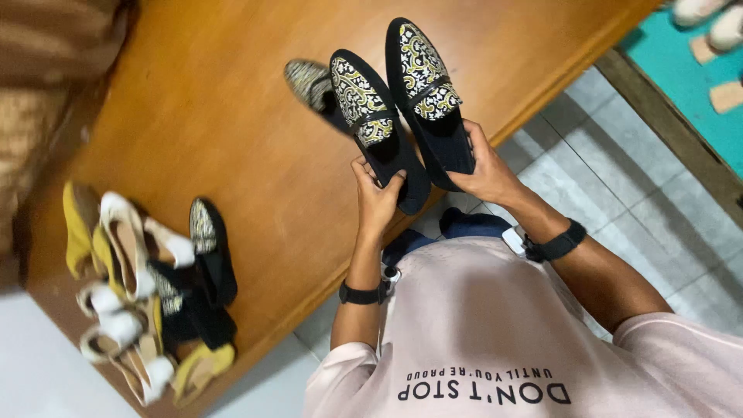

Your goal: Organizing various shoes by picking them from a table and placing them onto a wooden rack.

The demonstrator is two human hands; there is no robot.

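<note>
My left hand (377, 200) grips the heel of a black loafer (371, 116) with a gold and white patterned top. My right hand (486, 172) holds the heel of the matching black loafer (427, 85) beside it. Both shoes point away from me, raised over the wooden table (232, 101). A third patterned shoe (307, 81) lies on the table just behind the left-hand loafer, partly hidden by it. Each wrist wears a black band.
A heap of shoes (147, 286), yellow, white and black, sits at the table's left near corner. Grey floor tiles (619, 178) lie to the right. A teal surface (681, 70) with pale shoes is at the top right. Striped brown fabric (46, 46) fills the top left.
</note>
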